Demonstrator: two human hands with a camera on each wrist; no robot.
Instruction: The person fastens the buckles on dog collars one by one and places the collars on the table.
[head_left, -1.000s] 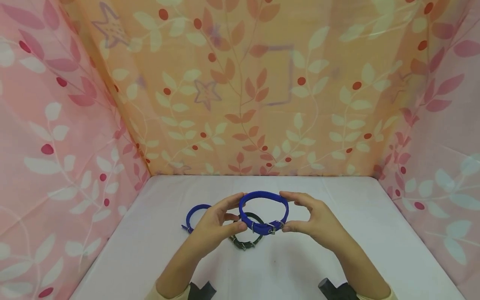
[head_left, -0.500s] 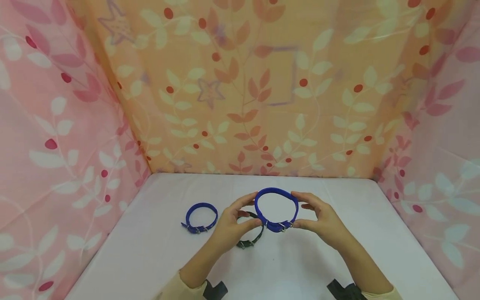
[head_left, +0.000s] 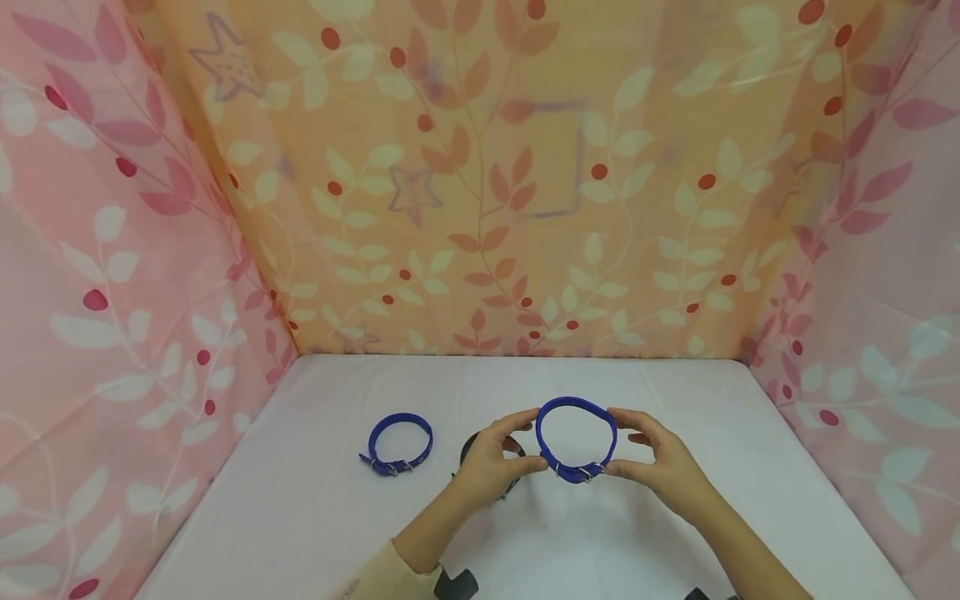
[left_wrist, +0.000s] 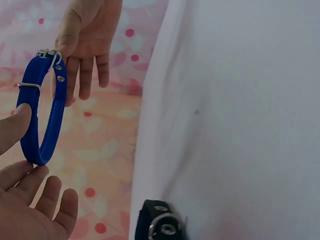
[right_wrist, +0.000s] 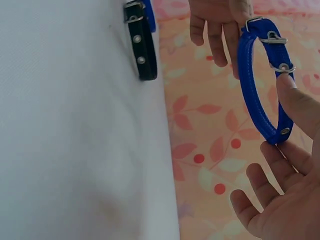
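A blue buckled collar [head_left: 573, 474] is held up above the table as a round loop, metal buckle at its lower side in the head view. My left hand [head_left: 487, 467] pinches its left side between thumb and fingertips. On the opposite side my right hand [head_left: 671, 467] pinches it the same way. Both wrist views show the thumbs on the blue collar [right_wrist: 246, 75], with the remaining fingers spread away from it. Behind my left hand lies a dark collar [head_left: 464, 452], partly hidden, its rivets visible in the right wrist view.
A second blue collar [head_left: 386, 468], also buckled into a loop, lies on the white table [head_left: 300, 517] to the left. Flower-patterned cloth walls [head_left: 480, 167] stand behind the table and along both sides.
Both hands have moved right together with the blue collar. The second blue collar, partly covered by my left hand before, is now fully in sight.
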